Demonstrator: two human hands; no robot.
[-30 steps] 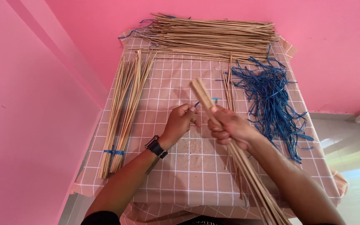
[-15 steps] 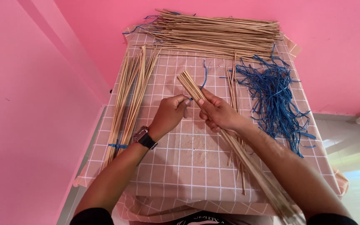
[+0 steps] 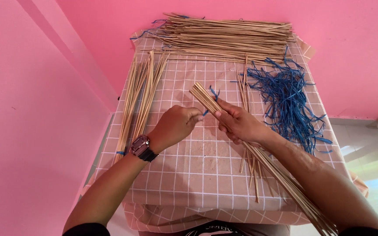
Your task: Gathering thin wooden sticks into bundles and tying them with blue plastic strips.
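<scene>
Stick bundle [image 3: 206, 98] in right hand's [image 3: 240, 124] closed grip, left hand [image 3: 176, 124] pinching blue string [image 3: 213, 92].

We see through one camera worn on the head, tilted steeply down and forward over the checked tablecloth [image 3: 189, 175] toward the pink wall [image 3: 329, 26] behind it. It sits close, with both forearms entering from the bottom edge. No second view shares the scene.
</scene>
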